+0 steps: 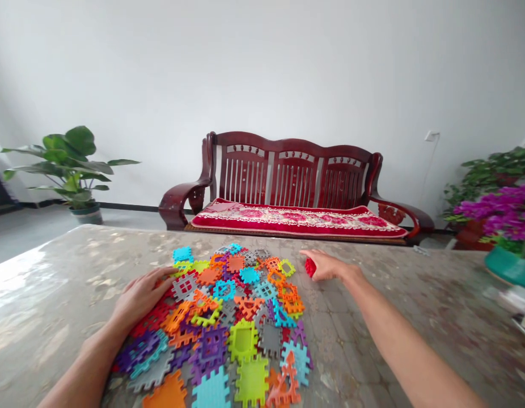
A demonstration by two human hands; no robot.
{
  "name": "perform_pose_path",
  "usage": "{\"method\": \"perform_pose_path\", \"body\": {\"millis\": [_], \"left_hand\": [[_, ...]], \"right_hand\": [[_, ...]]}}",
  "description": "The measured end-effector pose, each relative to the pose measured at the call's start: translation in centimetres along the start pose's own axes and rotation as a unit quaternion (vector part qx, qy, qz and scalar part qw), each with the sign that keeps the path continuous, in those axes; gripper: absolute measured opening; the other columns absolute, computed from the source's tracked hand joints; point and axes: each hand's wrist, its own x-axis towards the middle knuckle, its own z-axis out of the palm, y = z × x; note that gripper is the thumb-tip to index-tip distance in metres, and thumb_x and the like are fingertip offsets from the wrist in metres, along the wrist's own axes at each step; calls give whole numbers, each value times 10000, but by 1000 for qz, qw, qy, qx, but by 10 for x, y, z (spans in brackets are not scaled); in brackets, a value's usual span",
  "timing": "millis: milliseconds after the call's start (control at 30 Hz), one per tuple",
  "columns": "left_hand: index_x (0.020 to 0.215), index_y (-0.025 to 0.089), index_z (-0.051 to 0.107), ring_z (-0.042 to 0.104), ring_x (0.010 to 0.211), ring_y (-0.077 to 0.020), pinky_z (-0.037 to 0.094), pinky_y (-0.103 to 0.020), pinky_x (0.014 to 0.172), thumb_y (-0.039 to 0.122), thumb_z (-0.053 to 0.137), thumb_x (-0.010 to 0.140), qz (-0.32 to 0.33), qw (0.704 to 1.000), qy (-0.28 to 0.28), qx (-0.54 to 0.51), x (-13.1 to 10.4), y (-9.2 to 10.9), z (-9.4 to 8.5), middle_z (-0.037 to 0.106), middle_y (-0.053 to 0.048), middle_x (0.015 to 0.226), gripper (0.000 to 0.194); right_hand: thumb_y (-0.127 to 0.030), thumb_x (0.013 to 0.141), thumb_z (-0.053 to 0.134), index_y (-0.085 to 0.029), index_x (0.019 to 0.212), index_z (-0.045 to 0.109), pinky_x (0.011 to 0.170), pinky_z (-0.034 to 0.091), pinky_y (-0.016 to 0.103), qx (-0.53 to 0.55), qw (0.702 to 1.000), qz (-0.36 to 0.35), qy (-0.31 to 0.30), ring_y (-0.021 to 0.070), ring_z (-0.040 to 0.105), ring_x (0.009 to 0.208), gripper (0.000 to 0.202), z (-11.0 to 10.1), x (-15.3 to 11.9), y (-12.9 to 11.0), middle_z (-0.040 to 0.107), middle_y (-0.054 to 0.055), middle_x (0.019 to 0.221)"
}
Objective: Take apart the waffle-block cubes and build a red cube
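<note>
A wide pile of flat plastic pieces with notched edges (241, 337), in orange, green, blue, purple, grey and red, covers the middle of the table. My left hand (145, 292) rests at the pile's left edge, fingers stretched over red and grey pieces, gripping none of them. To the right of the pile, my right hand (324, 265) has its thumb and fingers around a small red piece (309, 267) close to the tabletop. Part of that red piece is hidden by the hand.
The patterned table (351, 345) spans the foreground. Behind it stands a dark red wooden bench (294, 175) with a red floral cover. A potted plant (86, 212) is on the floor at left; purple flowers in a teal pot (511, 267) stand at right.
</note>
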Motion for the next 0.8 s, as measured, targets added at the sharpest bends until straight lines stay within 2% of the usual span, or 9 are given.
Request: {"method": "perform_pose_path", "body": {"millis": [133, 300, 400, 500, 633, 800], "left_hand": [[1201, 293, 651, 608, 1184, -242, 415, -349, 1043, 470, 388, 872, -1, 1000, 10, 5, -1, 4, -1, 663, -14, 1288, 457], [1194, 288, 657, 615, 1173, -247, 441, -347, 1017, 478, 394, 866, -3, 1000, 11, -5, -2, 8, -4, 670, -15, 1278, 461], [1188, 283, 661, 605, 1188, -251, 425, -362, 1037, 485, 392, 870, 2, 1000, 9, -8, -3, 9, -5, 662, -22, 1291, 462], [1181, 285, 662, 599, 1195, -244, 402, -364, 1064, 477, 403, 868, 1, 1000, 13, -9, -3, 10, -5, 659, -18, 1296, 449], [1172, 294, 666, 600, 1190, -229, 398, -341, 1068, 463, 408, 865, -3, 1000, 15, -9, -4, 11, -6, 673, -4, 1274, 434], [1194, 278, 657, 610, 1175, -241, 408, -364, 1057, 452, 377, 868, -1, 1000, 4, -2, -5, 14, -8, 674, -21, 1267, 464]], "right_hand": [[-149, 622, 626, -200, 1394, 499, 1062, 368, 433, -7, 997, -23, 75, 311, 463, 1275, 784, -11, -7, -23, 530, 128, 1383], [-144, 722, 568, -214, 1219, 643, 1047, 387, 383, 51, 982, -141, 114, 238, 548, 1173, 507, -2, 0, -82, 637, 77, 1247], [-137, 725, 573, -212, 1224, 640, 1024, 405, 369, 68, 973, -182, 128, 228, 553, 1159, 509, 12, 9, -120, 646, 71, 1234], [-114, 706, 583, -253, 1208, 647, 1002, 416, 366, 71, 967, -202, 136, 217, 561, 1134, 524, 23, 18, -147, 652, 45, 1229], [-89, 681, 582, -265, 1210, 646, 1001, 418, 363, 41, 963, -234, 129, 218, 549, 1139, 561, 30, 26, -165, 639, 36, 1246], [-91, 727, 549, -262, 1141, 670, 975, 435, 353, -28, 964, -231, 128, 218, 542, 1124, 463, 35, 26, -175, 640, 38, 1195]]}}
